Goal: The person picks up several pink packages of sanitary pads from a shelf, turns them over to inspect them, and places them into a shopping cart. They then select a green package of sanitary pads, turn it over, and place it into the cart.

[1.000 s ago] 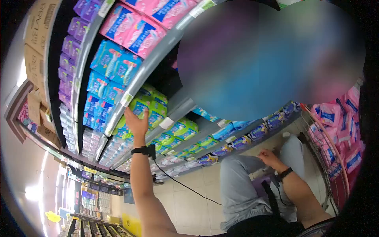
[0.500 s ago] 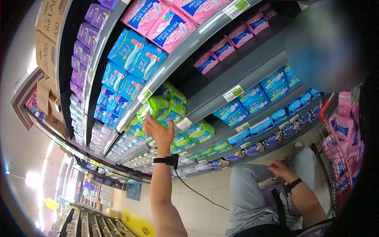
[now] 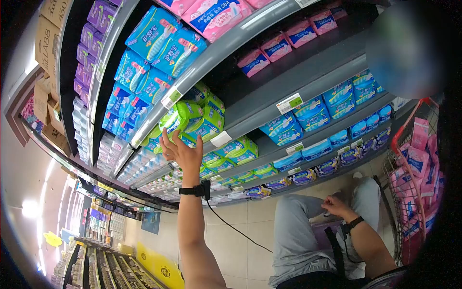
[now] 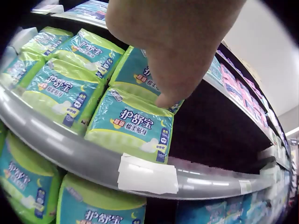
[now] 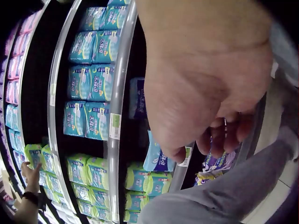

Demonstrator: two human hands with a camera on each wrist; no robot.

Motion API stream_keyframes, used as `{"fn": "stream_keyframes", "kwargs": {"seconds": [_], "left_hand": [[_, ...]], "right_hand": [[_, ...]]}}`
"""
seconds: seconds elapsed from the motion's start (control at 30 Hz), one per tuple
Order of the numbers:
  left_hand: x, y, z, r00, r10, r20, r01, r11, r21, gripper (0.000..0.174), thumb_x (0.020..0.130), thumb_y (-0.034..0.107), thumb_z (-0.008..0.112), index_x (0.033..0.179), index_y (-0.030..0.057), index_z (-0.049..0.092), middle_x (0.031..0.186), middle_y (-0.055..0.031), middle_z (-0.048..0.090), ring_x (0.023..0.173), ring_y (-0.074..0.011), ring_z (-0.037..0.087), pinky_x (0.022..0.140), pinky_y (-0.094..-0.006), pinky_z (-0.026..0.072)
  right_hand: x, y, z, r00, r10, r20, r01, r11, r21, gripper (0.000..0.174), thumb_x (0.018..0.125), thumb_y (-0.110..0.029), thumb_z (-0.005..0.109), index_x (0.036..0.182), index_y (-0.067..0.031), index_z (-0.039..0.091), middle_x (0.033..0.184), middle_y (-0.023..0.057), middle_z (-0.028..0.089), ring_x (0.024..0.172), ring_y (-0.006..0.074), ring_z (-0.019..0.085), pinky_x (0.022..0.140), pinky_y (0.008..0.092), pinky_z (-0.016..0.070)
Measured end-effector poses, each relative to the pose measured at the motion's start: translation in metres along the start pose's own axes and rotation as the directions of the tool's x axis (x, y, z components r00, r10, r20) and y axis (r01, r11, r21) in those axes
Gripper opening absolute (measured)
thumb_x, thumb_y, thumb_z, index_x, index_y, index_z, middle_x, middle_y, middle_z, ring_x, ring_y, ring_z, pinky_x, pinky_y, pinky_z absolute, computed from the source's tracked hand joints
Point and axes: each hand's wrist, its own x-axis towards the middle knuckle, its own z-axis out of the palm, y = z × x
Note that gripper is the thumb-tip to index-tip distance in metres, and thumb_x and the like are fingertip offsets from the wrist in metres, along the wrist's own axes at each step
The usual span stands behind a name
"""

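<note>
My left hand (image 3: pixel 184 151), fingers spread and slightly bent, is at the front of a shelf of green packs (image 3: pixel 208 123); one green pack (image 3: pixel 180 114) lies tilted just above its fingertips. Whether they touch it, I cannot tell. In the left wrist view the hand (image 4: pixel 173 42) hangs over the stacked green packs (image 4: pixel 131 123), its thumb tip near the top edge of one. The right wrist view shows the left hand (image 5: pixel 32 176) by the same packs. Loosely curled and holding nothing, my right hand (image 3: pixel 337 206) is above my knees (image 3: pixel 301 219).
A grey shelf rail (image 3: pixel 221 45) runs in front of blue packs (image 3: pixel 177 50) and pink packs (image 3: pixel 219 17). Lower shelves hold more blue packs (image 3: pixel 310 113). At the right stands a wire cart (image 3: pixel 417 159) with pink packs (image 3: pixel 419 134) in it. A cable (image 3: pixel 240 236) trails from the left wrist.
The head view has swung, uncovering more shelf on the right. My left hand's fingers are spread wider below the tilted green pack than half a second ago. The right hand stays over the lap.
</note>
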Motion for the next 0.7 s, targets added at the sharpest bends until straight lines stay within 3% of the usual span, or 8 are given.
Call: {"fn": "stream_keyframes", "kwargs": {"seconds": [0.07, 0.13, 0.33, 0.53, 0.63, 0.67, 0.7], "left_hand": [[0.002, -0.004, 0.001, 1.0, 0.015, -0.017, -0.015, 1.0, -0.014, 0.076, 0.073, 0.031, 0.083, 0.132, 0.0058, 0.043, 0.153, -0.0165, 0.029, 0.141, -0.0458, 0.02, 0.107, -0.0635, 0.0197], [0.002, -0.009, 0.006, 0.999, 0.04, -0.033, -0.041, 0.998, -0.036, 0.07, 0.075, 0.032, 0.081, 0.127, 0.0047, 0.044, 0.151, -0.0142, 0.035, 0.14, -0.0443, 0.022, 0.103, -0.0627, 0.0209], [0.0, -0.009, 0.006, 1.0, -0.023, 0.001, 0.023, 0.999, 0.032, 0.09, 0.074, 0.036, 0.081, 0.144, 0.0044, 0.032, 0.139, -0.011, 0.049, 0.126, -0.0391, 0.036, 0.099, -0.0577, 0.0202], [0.004, 0.001, 0.0, 0.99, -0.097, 0.101, 0.101, 0.994, -0.032, 0.106, 0.071, 0.034, 0.083, 0.154, 0.0072, 0.023, 0.129, -0.0147, 0.047, 0.121, -0.0389, 0.037, 0.096, -0.0572, 0.0201], [-0.001, -0.004, 0.005, 0.986, -0.154, 0.062, 0.155, 0.988, -0.003, 0.103, 0.068, 0.027, 0.085, 0.152, 0.0111, 0.029, 0.128, -0.0171, 0.042, 0.118, -0.0397, 0.038, 0.095, -0.0562, 0.0234], [-0.002, -0.002, 0.008, 0.979, -0.205, 0.005, 0.205, 0.979, 0.002, 0.096, 0.066, 0.022, 0.087, 0.147, 0.0125, 0.036, 0.137, -0.0178, 0.036, 0.122, -0.0417, 0.037, 0.096, -0.0554, 0.0268], [-0.002, 0.001, 0.006, 0.986, -0.165, 0.004, 0.165, 0.986, 0.028, 0.093, 0.066, 0.022, 0.087, 0.144, 0.0121, 0.038, 0.138, -0.0172, 0.036, 0.125, -0.0422, 0.036, 0.097, -0.0551, 0.027]], "right_hand": [[0.002, 0.001, 0.006, 1.0, -0.011, -0.008, 0.011, 0.998, 0.063, 0.023, 0.089, -0.023, 0.072, 0.092, -0.004, 0.059, 0.084, 0.0059, 0.062, 0.077, 0.0163, 0.057, 0.068, 0.0338, 0.0478], [0.002, -0.002, 0.007, 1.0, 0.001, 0.013, -0.001, 1.0, 0.001, 0.023, 0.089, -0.023, 0.073, 0.093, -0.0042, 0.06, 0.086, 0.0065, 0.063, 0.079, 0.0168, 0.058, 0.069, 0.0335, 0.0481], [-0.01, -0.003, -0.001, 1.0, -0.018, 0.022, 0.02, 0.993, -0.117, 0.024, 0.09, -0.024, 0.072, 0.094, -0.004, 0.06, 0.088, 0.0077, 0.064, 0.081, 0.0192, 0.06, 0.072, 0.0342, 0.0491], [-0.015, -0.008, -0.005, 0.998, 0.033, 0.044, -0.025, 0.986, -0.167, 0.03, 0.09, -0.031, 0.071, 0.099, -0.0032, 0.063, 0.093, 0.0102, 0.067, 0.085, 0.021, 0.063, 0.075, 0.0356, 0.0505], [-0.017, -0.014, -0.009, 0.995, 0.082, 0.056, -0.067, 0.971, -0.229, 0.033, 0.09, -0.034, 0.071, 0.1, -0.0029, 0.065, 0.096, 0.0114, 0.068, 0.088, 0.0215, 0.064, 0.077, 0.0357, 0.0511], [-0.017, -0.014, -0.009, 0.994, 0.093, 0.058, -0.076, 0.965, -0.249, 0.034, 0.091, -0.035, 0.07, 0.101, -0.0029, 0.065, 0.096, 0.0117, 0.068, 0.088, 0.0216, 0.065, 0.077, 0.0356, 0.0512], [-0.018, -0.012, -0.01, 0.996, 0.074, 0.048, -0.06, 0.965, -0.254, 0.034, 0.091, -0.035, 0.07, 0.1, -0.0028, 0.065, 0.096, 0.0118, 0.068, 0.088, 0.022, 0.065, 0.077, 0.036, 0.0513]]}}
